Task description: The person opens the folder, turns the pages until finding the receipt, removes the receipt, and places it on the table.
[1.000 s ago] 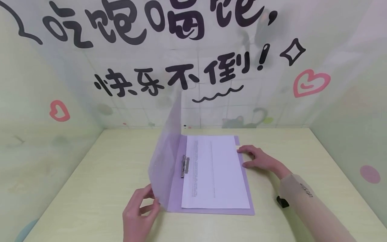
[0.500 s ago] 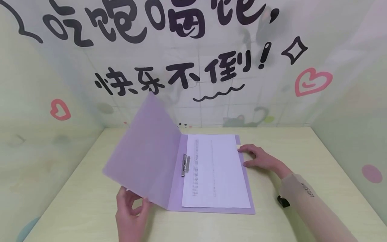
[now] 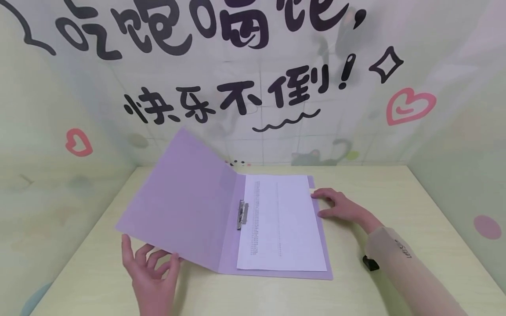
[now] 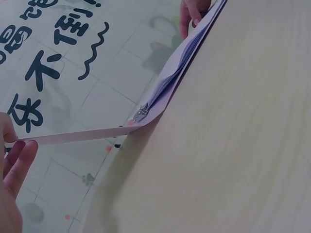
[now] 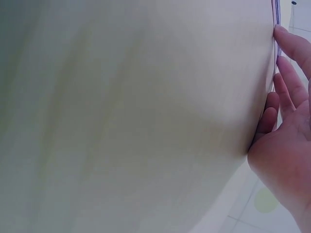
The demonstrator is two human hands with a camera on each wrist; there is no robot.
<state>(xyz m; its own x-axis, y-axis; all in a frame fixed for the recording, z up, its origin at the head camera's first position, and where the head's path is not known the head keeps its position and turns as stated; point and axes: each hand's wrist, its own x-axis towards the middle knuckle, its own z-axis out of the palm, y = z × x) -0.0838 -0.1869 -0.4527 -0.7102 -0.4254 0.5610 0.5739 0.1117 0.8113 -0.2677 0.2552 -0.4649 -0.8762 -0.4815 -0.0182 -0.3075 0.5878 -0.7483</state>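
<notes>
A pale table (image 3: pixel 253 300) lies under the purple folder (image 3: pixel 229 261), with a wall (image 3: pixel 269 151) behind it. White paper (image 3: pixel 296 219) and a metal clip (image 3: pixel 240 215) sit inside the folder. On its left, the cover (image 3: pixel 179 197) tilts up, hiding some wall. The left hand (image 3: pixel 152 278) pinches the cover's near edge; the right hand (image 3: pixel 340 206) loosely touches the folder's right edge

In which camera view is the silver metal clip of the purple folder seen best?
The head view: the silver metal clip is unobstructed, seen from above. Left wrist shows it only obliquely; right wrist does not show it.
</notes>
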